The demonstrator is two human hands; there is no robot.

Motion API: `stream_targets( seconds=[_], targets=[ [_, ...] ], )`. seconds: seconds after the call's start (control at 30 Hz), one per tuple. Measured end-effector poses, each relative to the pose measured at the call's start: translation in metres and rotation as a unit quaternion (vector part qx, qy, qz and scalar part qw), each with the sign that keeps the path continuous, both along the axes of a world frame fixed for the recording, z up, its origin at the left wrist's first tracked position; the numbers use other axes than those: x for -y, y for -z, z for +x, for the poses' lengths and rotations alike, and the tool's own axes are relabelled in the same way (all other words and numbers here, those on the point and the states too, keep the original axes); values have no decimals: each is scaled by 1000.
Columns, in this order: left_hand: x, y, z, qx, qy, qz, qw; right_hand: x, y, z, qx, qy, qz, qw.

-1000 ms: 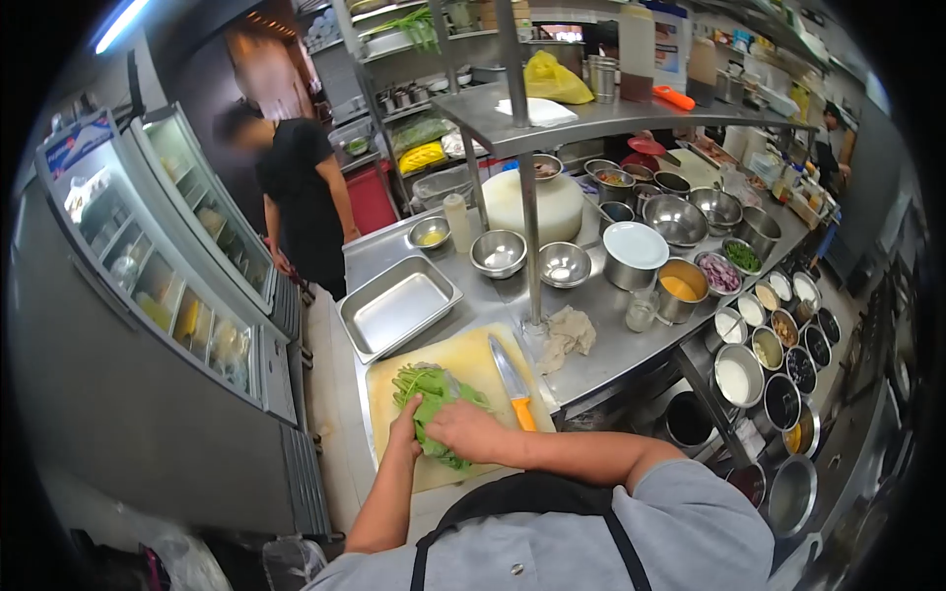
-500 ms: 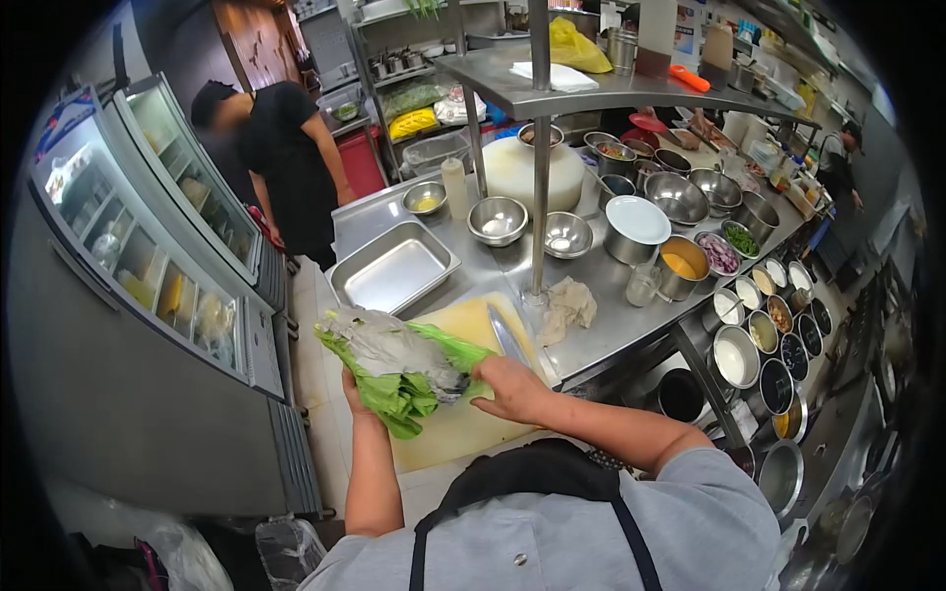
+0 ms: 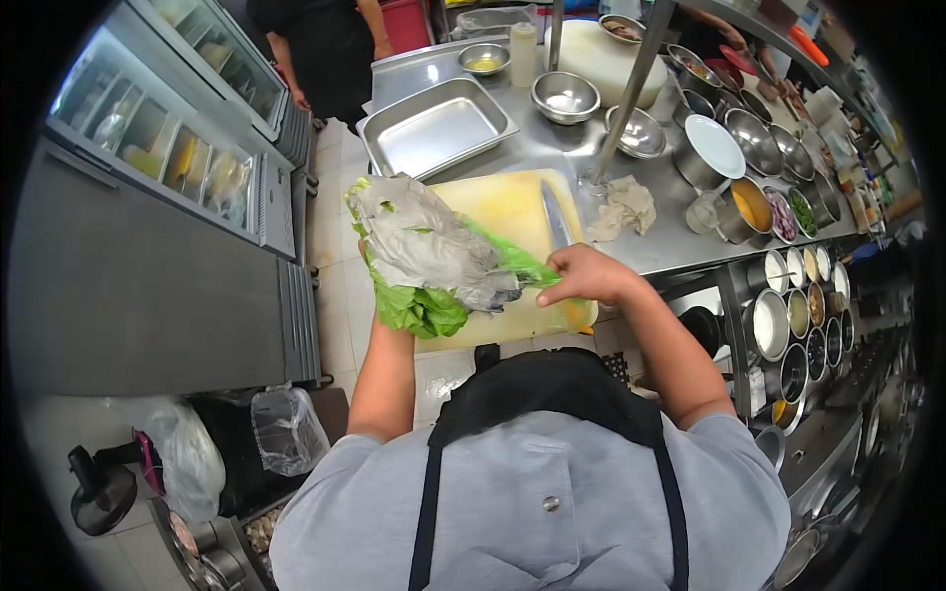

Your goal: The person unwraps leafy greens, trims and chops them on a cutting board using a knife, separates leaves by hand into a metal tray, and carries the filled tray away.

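Observation:
A leafy green lettuce (image 3: 422,311), partly covered by crumpled grey paper (image 3: 419,236), is held up over the near left part of a yellowed cutting board (image 3: 493,202). My left hand (image 3: 382,337) supports the bundle from below on its left side, its fingers mostly hidden by the leaves. At the right end, my right hand (image 3: 587,273) pinches the tip of a green leaf between thumb and fingers. A knife (image 3: 556,214) lies along the board's right side, beyond my right hand.
Behind the board sits a steel tray (image 3: 434,133). A crumpled cloth (image 3: 626,209) lies right of the knife, near a shelf post (image 3: 631,94). Steel bowls (image 3: 566,97) and pots cover the counter. Glass-door fridges (image 3: 163,158) line the left; a person (image 3: 320,49) stands beyond.
My view has tipped further down, so the scene sits higher and closer. Both hands still hold the lettuce, and my right hand has drawn the leaf end outward to the right.

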State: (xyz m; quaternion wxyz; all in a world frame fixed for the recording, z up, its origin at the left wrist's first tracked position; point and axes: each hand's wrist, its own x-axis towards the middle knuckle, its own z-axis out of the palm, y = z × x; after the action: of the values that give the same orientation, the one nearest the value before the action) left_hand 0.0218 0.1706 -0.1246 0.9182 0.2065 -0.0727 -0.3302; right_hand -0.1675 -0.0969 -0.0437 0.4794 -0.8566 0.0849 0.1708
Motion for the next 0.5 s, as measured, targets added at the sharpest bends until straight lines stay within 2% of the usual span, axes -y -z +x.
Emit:
stream_targets(
  seconds=[0.07, 0.1, 0.17, 0.27, 0.3, 0.33, 0.4, 0.43, 0.5],
  targets=[
    [-3, -6, 1, 9, 15, -12, 1000, 12, 1, -3, -1, 76, -47, 996],
    [-7, -11, 5, 19, 25, -13, 999, 19, 3, -7, -1, 77, -45, 996],
    [-14, -23, 17, 46, 53, -10, 997, 39, 7, -14, 9, 242, 52, 969],
    [-21, -33, 34, 72, 88, 2, 993, 73, 27, -19, 74, 235, -6, 969],
    [-22, -32, 35, 68, 94, 3, 993, 70, 35, -15, 231, 221, -22, 947],
    [-20, -32, 32, 62, 99, 1, 993, 63, 32, -8, 235, 214, -19, 948],
    [-11, -30, 25, 46, 110, -3, 993, 50, 24, 1, 229, 285, 128, 922],
    [-7, -28, 21, 38, 119, -5, 992, 49, 27, 7, 232, 287, 125, 921],
    [1, -22, 20, 25, 141, 0, 990, 45, 34, 26, 193, 222, 51, 954]
  ],
)
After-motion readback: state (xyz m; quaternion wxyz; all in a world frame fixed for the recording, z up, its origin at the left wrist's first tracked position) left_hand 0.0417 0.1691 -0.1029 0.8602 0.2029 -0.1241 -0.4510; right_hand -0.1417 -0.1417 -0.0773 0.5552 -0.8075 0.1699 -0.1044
